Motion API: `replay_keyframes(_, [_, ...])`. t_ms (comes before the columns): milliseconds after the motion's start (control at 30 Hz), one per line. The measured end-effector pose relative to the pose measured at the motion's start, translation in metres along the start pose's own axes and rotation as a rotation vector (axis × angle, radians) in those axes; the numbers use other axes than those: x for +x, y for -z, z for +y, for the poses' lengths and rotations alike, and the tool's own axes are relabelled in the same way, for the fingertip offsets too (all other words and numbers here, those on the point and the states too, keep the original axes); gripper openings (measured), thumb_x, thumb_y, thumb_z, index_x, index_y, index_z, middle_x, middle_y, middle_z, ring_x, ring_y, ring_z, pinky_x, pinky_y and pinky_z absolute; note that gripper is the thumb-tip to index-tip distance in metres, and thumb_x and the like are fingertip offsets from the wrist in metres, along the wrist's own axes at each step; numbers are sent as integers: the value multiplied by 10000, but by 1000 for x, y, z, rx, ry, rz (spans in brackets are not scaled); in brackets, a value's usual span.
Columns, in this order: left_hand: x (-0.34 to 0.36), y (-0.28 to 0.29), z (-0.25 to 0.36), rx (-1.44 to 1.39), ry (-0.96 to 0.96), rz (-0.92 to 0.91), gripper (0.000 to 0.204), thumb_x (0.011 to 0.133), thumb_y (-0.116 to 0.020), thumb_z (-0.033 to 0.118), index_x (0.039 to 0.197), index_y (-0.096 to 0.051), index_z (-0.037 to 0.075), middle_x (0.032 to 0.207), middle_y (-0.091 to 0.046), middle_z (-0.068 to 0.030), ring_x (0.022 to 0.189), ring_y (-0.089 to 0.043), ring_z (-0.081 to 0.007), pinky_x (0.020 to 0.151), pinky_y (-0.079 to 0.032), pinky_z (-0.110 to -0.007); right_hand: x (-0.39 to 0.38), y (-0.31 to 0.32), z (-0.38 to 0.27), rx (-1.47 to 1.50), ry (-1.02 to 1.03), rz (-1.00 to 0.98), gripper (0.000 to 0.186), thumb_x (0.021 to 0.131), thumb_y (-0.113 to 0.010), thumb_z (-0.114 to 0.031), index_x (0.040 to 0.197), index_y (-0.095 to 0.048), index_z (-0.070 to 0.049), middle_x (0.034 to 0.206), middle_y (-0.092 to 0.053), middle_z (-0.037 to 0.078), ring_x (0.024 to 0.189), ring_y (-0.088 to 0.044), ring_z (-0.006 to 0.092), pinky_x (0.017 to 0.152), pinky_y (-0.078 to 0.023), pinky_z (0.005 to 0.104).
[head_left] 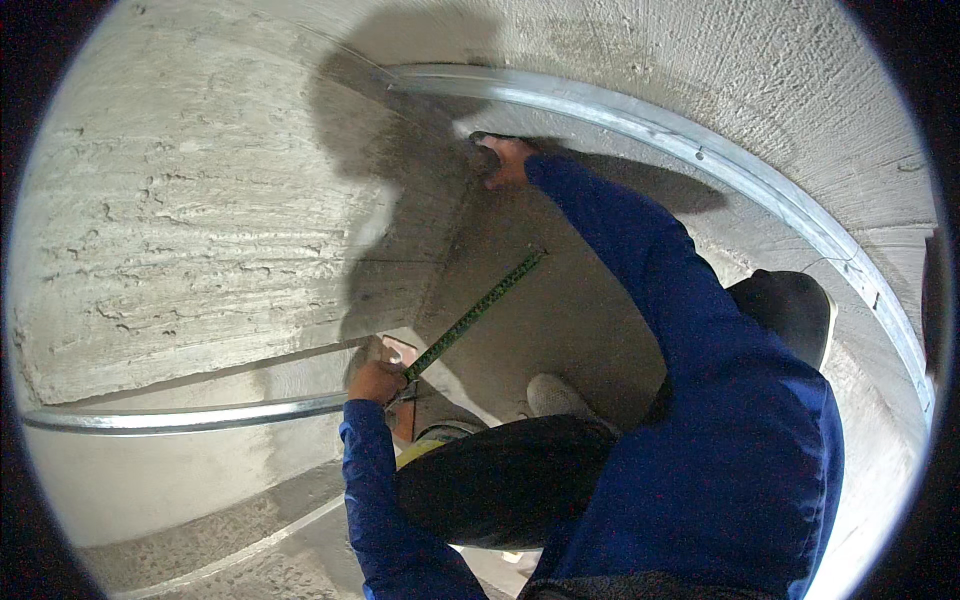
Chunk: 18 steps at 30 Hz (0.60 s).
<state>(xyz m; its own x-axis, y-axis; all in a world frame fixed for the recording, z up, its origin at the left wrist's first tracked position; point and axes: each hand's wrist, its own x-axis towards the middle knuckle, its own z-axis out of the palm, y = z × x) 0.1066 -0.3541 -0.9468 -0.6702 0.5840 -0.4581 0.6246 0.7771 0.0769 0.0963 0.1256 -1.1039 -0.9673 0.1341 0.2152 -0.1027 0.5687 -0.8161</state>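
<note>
The fingers of my left hand (pixel 378 382) are curled round the lower end of a green tape measure (pixel 480 310). Its marked strip runs out from my grip, slanting up and to the right, and the tip lies well apart from either hand's fingers. Whether the case sits inside my palm I cannot tell.

My right hand (pixel 508 162) reaches forward to the foot of the wall, with the thumb and fingers bent near a dark patch; I cannot tell whether they grasp something there or only press on the surface.

Just beside my left hand is the end of a thin silver metal channel (pixel 190 416), which stretches away to my left. A reddish-brown piece (pixel 403 420) shows close below the same hand, and something yellow (pixel 415 453) peeks out by my dark trouser leg (pixel 510 470).

Under the tape spreads the grey floor (pixel 590 320), where a pale shoe (pixel 558 396) is planted in front of my leg. Past my blue right sleeve (pixel 640 240), a second metal channel (pixel 700 148) bends along the far side and down to the right. On the left rises a rough concrete wall (pixel 190 230), and a dark shadow (pixel 400 90) falls beyond my right hand.
</note>
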Motion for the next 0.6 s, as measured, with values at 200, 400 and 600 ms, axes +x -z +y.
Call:
replay_keyframes(200, [5, -4, -5, 23, 86, -77, 265, 715, -606, 300, 875, -690, 105, 844, -653, -177, 790, -631, -353, 749, -483, -408, 13, -9, 14, -50, 36, 18, 679, 585, -803, -290, 1166, -523, -75, 1040, -613, 151, 969, -590, 294, 824, -474, 383])
replay_keyframes(400, [14, -17, -25, 22, -77, -98, 245, 739, -598, 304, 852, -690, 107, 874, -652, -161, 808, -632, -341, 753, -482, -413, 28, -25, 27, 115, -57, -10, 621, 597, -791, -306, 1136, -569, -94, 977, -640, 129, 925, -610, 273, 807, -481, 380])
replay_keyframes(600, [13, 8, 4, 76, 39, -198, 229, 738, -596, 289, 815, -686, 92, 838, -655, -155, 757, -632, -319, 720, -478, -394, 29, -21, 14, -128, -137, 75, 640, 596, -790, -332, 1158, -575, -114, 964, -634, 158, 918, -607, 298, 812, -480, 393])
